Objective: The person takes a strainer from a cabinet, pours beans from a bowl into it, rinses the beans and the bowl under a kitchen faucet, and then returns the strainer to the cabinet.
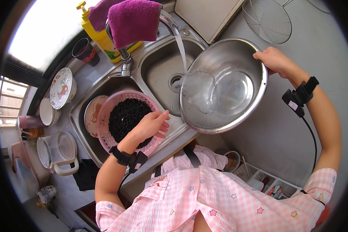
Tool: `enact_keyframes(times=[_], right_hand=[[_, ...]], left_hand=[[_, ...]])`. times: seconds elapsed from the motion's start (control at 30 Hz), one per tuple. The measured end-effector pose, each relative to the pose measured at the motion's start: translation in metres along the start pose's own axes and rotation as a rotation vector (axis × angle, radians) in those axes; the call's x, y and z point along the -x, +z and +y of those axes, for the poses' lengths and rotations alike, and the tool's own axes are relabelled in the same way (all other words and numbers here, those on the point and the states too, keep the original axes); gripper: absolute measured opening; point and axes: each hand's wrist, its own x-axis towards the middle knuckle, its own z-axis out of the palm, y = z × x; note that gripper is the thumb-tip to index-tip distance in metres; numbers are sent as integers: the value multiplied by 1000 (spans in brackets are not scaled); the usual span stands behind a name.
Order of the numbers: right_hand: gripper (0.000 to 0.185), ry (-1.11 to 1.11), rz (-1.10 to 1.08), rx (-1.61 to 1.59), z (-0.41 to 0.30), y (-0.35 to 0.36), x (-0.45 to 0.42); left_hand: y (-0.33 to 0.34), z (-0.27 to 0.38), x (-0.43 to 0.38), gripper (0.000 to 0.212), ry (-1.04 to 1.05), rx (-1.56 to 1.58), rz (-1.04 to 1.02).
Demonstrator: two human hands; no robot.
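Note:
My right hand point(271, 60) grips the rim of a large stainless steel basin point(235, 87), which tilts over the right sink bowl point(159, 66). Water from the curved chrome faucet point(174, 27) runs down at the basin's left side, and water lies in the basin. My left hand point(155, 124) is held above the right side of a pink plastic colander point(104, 121), fingers a little apart and holding nothing. Black beans or similar small dark pieces point(129, 114) fill much of the colander. It stands in the left sink bowl, partly over a patterned bowl point(91, 116).
A magenta towel point(134, 23) hangs over the faucet. Behind the sink stand a yellow pump bottle point(94, 32) and a dark cup point(85, 52). Bowls point(62, 87) and a clear plastic pitcher point(56, 150) are at the left. A wire strainer point(268, 21) hangs at the upper right.

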Motion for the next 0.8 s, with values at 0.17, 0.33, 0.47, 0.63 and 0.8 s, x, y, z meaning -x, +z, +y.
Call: enact_keyframes(times=[0.17, 0.33, 0.47, 0.63, 0.8], right_hand=[[34, -6, -3, -134, 2, 7, 10], [24, -133, 132, -306, 15, 17, 1], [28, -279, 394, -446, 34, 46, -15], [31, -364, 600, -447, 32, 66, -28], [27, -334, 618, -745, 53, 83, -43]], left_hand=[[-7, 2, -5, 51, -62, 13, -118], [-19, 7, -20, 49, -25, 79, -50], [-28, 18, -33, 50, -2, 121, -4], [-41, 43, -68, 60, 62, 12, 143], [-69, 74, -126, 66, 130, -278, 340]])
